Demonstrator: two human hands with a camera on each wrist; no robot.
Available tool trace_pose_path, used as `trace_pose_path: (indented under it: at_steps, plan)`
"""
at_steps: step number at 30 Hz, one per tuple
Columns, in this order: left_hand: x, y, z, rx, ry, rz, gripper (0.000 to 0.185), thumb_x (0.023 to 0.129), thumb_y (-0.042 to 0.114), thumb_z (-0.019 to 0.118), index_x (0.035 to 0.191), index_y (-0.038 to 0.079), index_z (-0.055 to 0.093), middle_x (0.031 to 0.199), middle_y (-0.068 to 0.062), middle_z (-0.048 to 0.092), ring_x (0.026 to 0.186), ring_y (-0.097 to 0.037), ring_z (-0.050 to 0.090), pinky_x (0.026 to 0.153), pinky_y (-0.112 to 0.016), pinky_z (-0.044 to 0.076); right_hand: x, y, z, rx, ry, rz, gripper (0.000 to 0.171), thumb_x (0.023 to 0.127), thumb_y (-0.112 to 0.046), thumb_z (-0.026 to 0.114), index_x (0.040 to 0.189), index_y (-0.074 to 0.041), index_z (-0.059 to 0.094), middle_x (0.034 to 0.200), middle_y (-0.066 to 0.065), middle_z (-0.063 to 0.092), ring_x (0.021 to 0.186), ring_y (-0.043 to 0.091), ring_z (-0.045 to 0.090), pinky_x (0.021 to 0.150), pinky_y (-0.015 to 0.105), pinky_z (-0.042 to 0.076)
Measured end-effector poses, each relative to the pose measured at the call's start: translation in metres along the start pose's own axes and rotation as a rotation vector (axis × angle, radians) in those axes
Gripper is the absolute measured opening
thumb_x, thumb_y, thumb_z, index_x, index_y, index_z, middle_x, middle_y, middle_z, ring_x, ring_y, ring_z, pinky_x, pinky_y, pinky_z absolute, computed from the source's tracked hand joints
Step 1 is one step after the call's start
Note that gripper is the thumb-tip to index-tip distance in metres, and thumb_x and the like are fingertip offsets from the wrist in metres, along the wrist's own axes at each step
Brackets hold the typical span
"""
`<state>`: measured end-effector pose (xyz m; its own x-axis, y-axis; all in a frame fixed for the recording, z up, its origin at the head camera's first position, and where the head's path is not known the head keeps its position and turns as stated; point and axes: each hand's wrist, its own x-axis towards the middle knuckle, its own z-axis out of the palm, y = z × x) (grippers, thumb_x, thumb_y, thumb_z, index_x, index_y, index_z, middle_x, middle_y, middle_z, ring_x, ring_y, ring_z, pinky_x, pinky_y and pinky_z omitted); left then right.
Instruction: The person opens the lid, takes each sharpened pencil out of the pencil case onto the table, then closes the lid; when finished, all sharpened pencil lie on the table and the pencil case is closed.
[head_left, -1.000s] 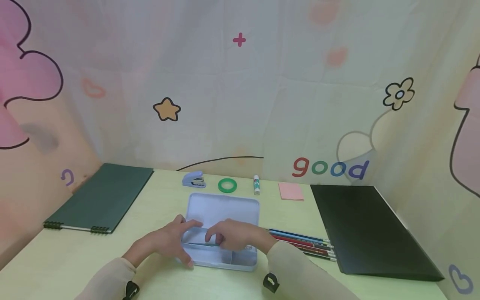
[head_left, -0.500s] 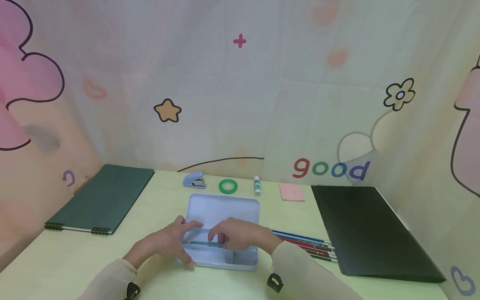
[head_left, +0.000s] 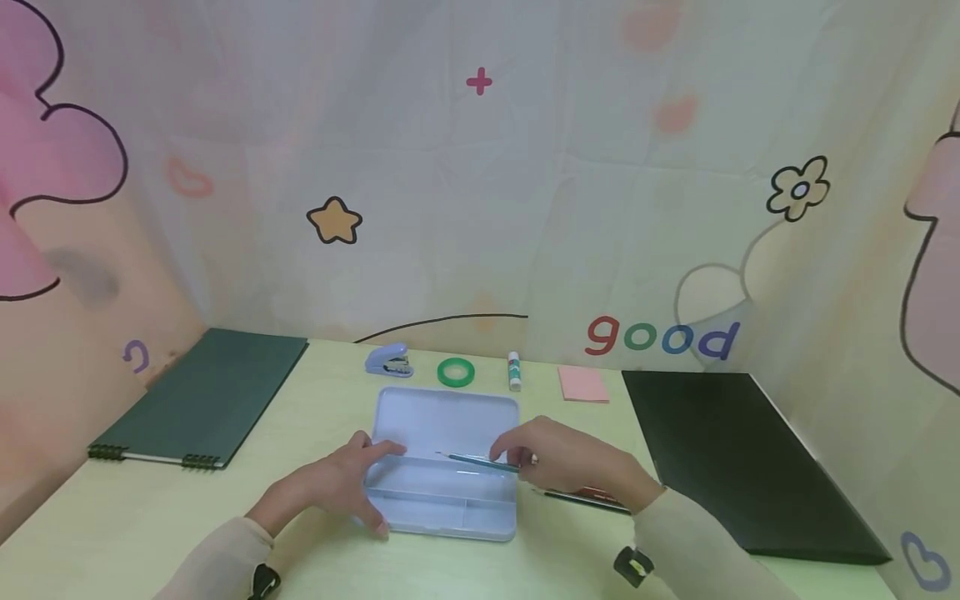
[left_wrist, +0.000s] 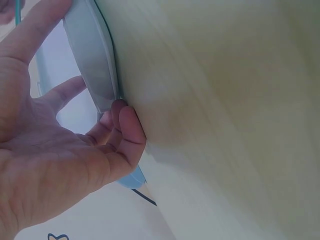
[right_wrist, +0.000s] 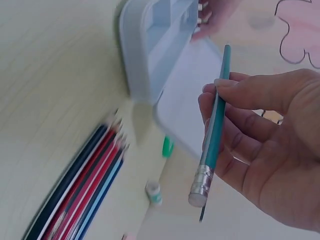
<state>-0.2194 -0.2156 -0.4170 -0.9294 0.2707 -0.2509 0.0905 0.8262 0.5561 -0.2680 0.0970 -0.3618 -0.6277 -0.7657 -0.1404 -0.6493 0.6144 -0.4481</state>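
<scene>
An open pale-blue pencil case (head_left: 442,417) lies on the table, its lid folded back and its compartments facing up. My left hand (head_left: 348,479) grips the case's left end, thumb at the front corner and index finger over the inner side; in the left wrist view several fingers curl against the case wall (left_wrist: 92,55). Above the right part of the case, my right hand (head_left: 566,458) pinches a teal pencil (right_wrist: 217,125) between thumb and fingers. Its point faces left, and its metal-banded eraser end (right_wrist: 200,187) faces the right wrist camera. A thin dark tip shows behind that end.
Several pencils (right_wrist: 85,185) lie side by side right of the case. Behind it stand a stapler (head_left: 390,360), green tape roll (head_left: 456,372), glue stick (head_left: 513,372) and pink sticky notes (head_left: 583,384). A green spiral notebook (head_left: 206,396) lies left, a black folder (head_left: 742,467) right.
My right hand has lifted the teal pencil out of the case and moved right with it, over the loose pencils. My left hand has stayed on the case.
</scene>
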Motion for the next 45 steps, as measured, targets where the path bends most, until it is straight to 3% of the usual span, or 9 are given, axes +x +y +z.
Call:
trace_pose_path:
  at_steps: [8,14,19,23,28,37,45]
  plan:
    - [0.000,-0.002,0.000,0.003,-0.006,-0.024,0.094,0.061,0.025,0.097,0.142,0.024,0.050,0.117,-0.010,0.040,0.105,-0.025,0.048,0.085,-0.043,0.047,-0.044,0.031,-0.007,0.000,0.052,0.009,0.029,0.088,0.002,0.068,0.113,-0.013,0.073,0.087,-0.005,0.068,0.077,0.006,0.055,0.073,0.023,0.050]
    - [0.001,-0.002,0.001,-0.006,-0.009,-0.012,0.094,0.061,0.025,0.097,0.142,0.023,0.050,0.116,-0.010,0.040,0.105,-0.025,0.048,0.083,-0.041,0.046,-0.067,0.057,0.005,-0.008,0.077,0.026,0.031,0.083,0.007,0.068,0.105,-0.014,0.074,0.088,-0.010,0.065,0.076,0.004,0.053,0.070,0.023,0.047]
    - [-0.001,0.000,-0.001,0.000,-0.006,-0.010,0.093,0.061,0.025,0.097,0.142,0.023,0.050,0.116,-0.011,0.040,0.104,-0.025,0.048,0.081,-0.040,0.046,-0.081,0.074,0.018,-0.007,0.097,0.107,0.030,0.084,0.007,0.068,0.105,-0.014,0.074,0.091,-0.009,0.064,0.080,0.008,0.053,0.072,0.024,0.047]
    - [-0.003,0.002,-0.002,-0.001,-0.002,-0.005,0.093,0.061,0.024,0.097,0.142,0.021,0.050,0.115,-0.011,0.040,0.103,-0.025,0.048,0.080,-0.040,0.046,-0.085,0.080,0.026,-0.014,0.093,0.182,0.027,0.086,0.005,0.069,0.104,-0.015,0.075,0.094,-0.008,0.064,0.084,0.011,0.054,0.075,0.027,0.049]
    - [-0.002,0.000,-0.001,-0.008,-0.004,0.009,0.093,0.062,0.023,0.096,0.142,0.021,0.050,0.115,-0.011,0.040,0.102,-0.025,0.047,0.079,-0.039,0.046,-0.087,0.083,0.032,-0.093,0.131,0.156,0.026,0.085,0.006,0.069,0.100,-0.015,0.075,0.093,-0.010,0.065,0.083,0.008,0.054,0.078,0.031,0.051]
    - [-0.001,0.001,-0.003,-0.002,-0.002,-0.001,0.094,0.062,0.024,0.096,0.143,0.021,0.049,0.116,-0.011,0.040,0.103,-0.025,0.048,0.081,-0.040,0.046,-0.087,0.083,0.032,-0.198,0.210,0.136,0.024,0.080,0.004,0.075,0.093,-0.016,0.074,0.081,-0.011,0.056,0.075,0.005,0.049,0.069,0.025,0.045]
    - [-0.002,0.001,-0.002,-0.010,-0.007,0.009,0.093,0.062,0.023,0.096,0.142,0.020,0.050,0.114,-0.011,0.040,0.102,-0.025,0.048,0.080,-0.039,0.046,-0.090,0.082,0.034,-0.193,0.209,0.183,0.025,0.079,0.001,0.079,0.096,-0.017,0.075,0.081,-0.012,0.054,0.075,0.006,0.049,0.069,0.024,0.043]
